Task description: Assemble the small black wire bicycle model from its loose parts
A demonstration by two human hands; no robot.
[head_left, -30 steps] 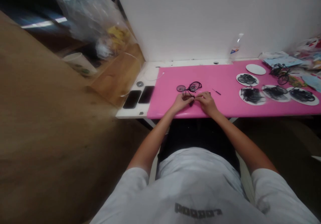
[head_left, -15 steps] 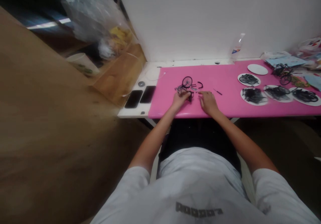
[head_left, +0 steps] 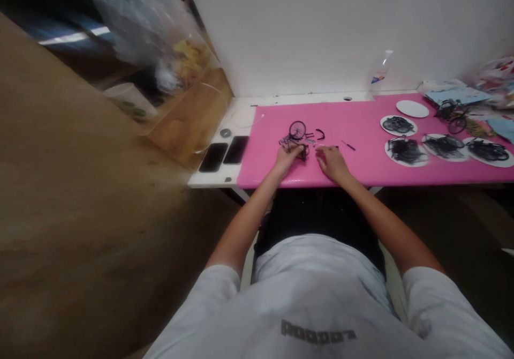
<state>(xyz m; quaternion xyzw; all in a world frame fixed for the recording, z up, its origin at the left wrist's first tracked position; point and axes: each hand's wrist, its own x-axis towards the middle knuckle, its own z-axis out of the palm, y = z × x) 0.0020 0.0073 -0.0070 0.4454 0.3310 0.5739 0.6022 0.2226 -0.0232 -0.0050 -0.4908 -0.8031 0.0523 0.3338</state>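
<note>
A small dark model bicycle (head_left: 297, 131) with a spoked wheel lies on the pink mat (head_left: 277, 118). My left hand (head_left: 286, 158) has its fingers wrapped round the bicycle's near part, partly hiding it. Just to the right is my right hand (head_left: 331, 162), its fingers bent and drawn together over the mat; anything between the fingertips is too small to make out. Beyond the hands lie a curved black piece (head_left: 320, 134) and several tiny loose parts. A thin dark screwdriver (head_left: 348, 145) rests right of my right hand.
Two dark phones (head_left: 236, 150) lie at the table's left end. On the right, several white plates (head_left: 412, 109) stand, most bearing black parts. Another dark model bicycle (head_left: 456, 124) sits near packets at the far right. A clear bottle (head_left: 379, 72) stands by the wall.
My right hand has shifted slightly left, and its fingers are drawn closer together. My left hand stays on the bicycle. The view has shifted slightly.
</note>
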